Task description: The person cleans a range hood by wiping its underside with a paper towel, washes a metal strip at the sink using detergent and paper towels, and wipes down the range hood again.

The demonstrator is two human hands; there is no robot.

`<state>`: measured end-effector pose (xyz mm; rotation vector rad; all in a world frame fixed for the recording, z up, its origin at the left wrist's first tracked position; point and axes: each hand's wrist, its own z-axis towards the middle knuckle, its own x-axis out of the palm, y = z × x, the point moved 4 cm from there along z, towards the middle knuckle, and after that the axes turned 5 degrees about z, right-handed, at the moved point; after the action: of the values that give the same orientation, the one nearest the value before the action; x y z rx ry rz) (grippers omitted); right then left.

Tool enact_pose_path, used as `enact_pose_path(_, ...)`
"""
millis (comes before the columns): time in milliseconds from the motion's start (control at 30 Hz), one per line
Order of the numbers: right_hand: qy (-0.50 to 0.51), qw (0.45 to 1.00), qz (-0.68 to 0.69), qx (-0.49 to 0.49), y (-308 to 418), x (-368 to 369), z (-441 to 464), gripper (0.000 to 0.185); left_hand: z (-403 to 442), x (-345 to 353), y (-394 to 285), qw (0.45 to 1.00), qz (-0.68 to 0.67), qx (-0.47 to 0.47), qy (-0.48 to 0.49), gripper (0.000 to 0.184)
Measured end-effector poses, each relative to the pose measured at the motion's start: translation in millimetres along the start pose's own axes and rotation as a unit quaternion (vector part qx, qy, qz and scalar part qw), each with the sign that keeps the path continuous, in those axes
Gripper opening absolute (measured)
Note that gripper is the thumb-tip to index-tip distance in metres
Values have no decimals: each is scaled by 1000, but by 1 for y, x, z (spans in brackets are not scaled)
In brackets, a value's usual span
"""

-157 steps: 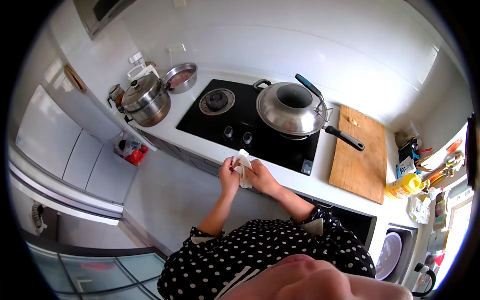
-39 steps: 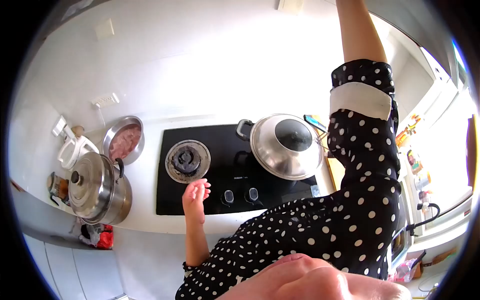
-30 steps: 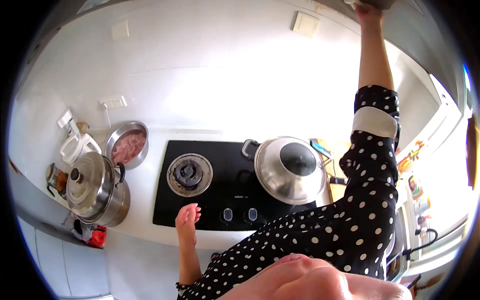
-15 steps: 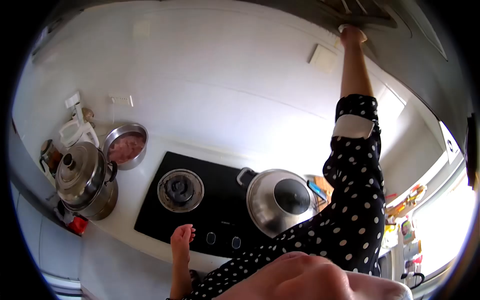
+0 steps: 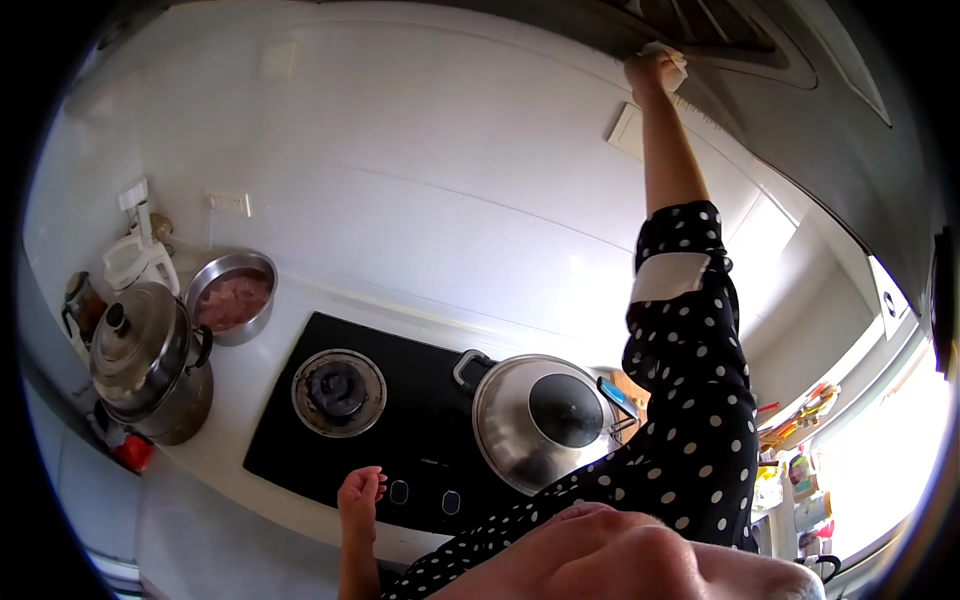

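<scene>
My right hand (image 5: 648,76) is raised high at the top right, wrapped round a crumpled white cloth (image 5: 677,68). The cloth is at the lower edge of the range hood (image 5: 740,85), where the hood meets the wall. Whether it is fabric or paper I cannot make out. Low in front of the black gas stove (image 5: 420,390), my left hand (image 5: 358,500) hangs with loosely bent fingers and nothing visible in them. It is nearest to the stove's control knobs (image 5: 399,492).
A lidded steel wok (image 5: 505,400) covers the right burner; the left burner (image 5: 338,392) is bare. On the counter's left stand a tall steamer pot (image 5: 140,350) and a steel basin (image 5: 262,318) holding raw meat (image 5: 233,300). A wall switch (image 5: 627,130) sits below my right hand.
My right hand has moved left along the hood's edge with the cloth. The left hand has dropped slightly, still loosely bent. The counter appears shifted left and slightly down as the view turned.
</scene>
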<state>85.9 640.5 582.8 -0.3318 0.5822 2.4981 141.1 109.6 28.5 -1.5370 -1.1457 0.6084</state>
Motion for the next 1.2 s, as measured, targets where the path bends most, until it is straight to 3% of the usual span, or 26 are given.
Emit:
enact_pose_path(67,25,992,104,62,-11,18,0,72,0,5,-1,1000,-7,1,6,12)
enact_pose_path(133,-29,996,23,-79,-30,10,-14,71,1,6,2,1000,0,3,8,12)
enact_pose_path(233,-37,959,-228,-163,-76,-9,-24,65,-1,4,1,1000,21,3,8,12)
enact_pose_path(267,66,975,-209,-45,-111,-6,3,55,-2,2,0,1000,28,5,2,12)
enact_pose_path(300,-102,989,-108,-5,-146,-9,15,52,-2,-2,2,1000,27,7,-5,12)
enact_pose_path(333,-62,989,-112,74,-143,-36,7,53,-3,-9,6,999,28,9,-13,13)
enact_pose_path(400,-1,995,-31,95,-211,-17,66,64,-4,-19,12,999,26,3,-31,13)
enact_pose_path(433,44,988,-128,71,-256,19,111,64,-5,-23,15,999,26,-6,-39,13)
enact_pose_path(500,165,933,-318,42,-243,29,127,65,-6,-23,18,999,19,-11,-40,13)
enact_pose_path(567,-72,992,-91,38,-106,-39,8,65,-8,-22,18,999,12,0,-32,13)
enact_pose_path(600,-62,997,-38,35,-96,-39,-6,67,-8,-20,16,1000,7,2,-29,12)
enact_pose_path(667,-106,981,-155,-55,-133,-21,15,62,-10,-16,12,1000,-3,3,-24,12)
enact_pose_path(733,48,955,-294,-12,-136,-44,14,37,-15,-11,2,999,24,12,-31,12)
enact_pose_path(767,-9,958,-284,-24,-194,-27,49,27,-17,-12,-1,998,39,17,-36,12)
enact_pose_path(800,-52,988,-148,7,-199,-55,34,27,-20,-15,-1,998,43,9,-45,12)
enact_pose_path(833,-33,972,-229,37,-224,-64,44,27,-19,-17,-1,998,44,7,-53,12)
enact_pose_path(867,-157,978,-132,-40,-244,-83,44,29,-17,-17,-1,997,44,5,-57,13)
enact_pose_path(900,-155,982,-48,94,-259,-100,41,31,-17,-19,4,997,42,5,-59,13)
enact_pose_path(933,-124,981,-37,146,-250,-121,29,34,-14,-23,9,997,39,6,-59,13)
enact_pose_path(1000,-154,968,32,196,-232,-133,17,35,-11,-21,13,998,39,6,-57,13)
enact_pose_path(1067,-129,983,-47,118,-253,-85,67,36,-14,-11,12,998,42,3,-55,13)
enact_pose_path(1133,-35,997,-62,27,-176,-69,53,39,-18,5,6,999,29,21,-30,13)
enact_pose_path(1200,-70,982,-149,95,-140,-37,42,42,-20,9,-1,999,35,34,-15,13)
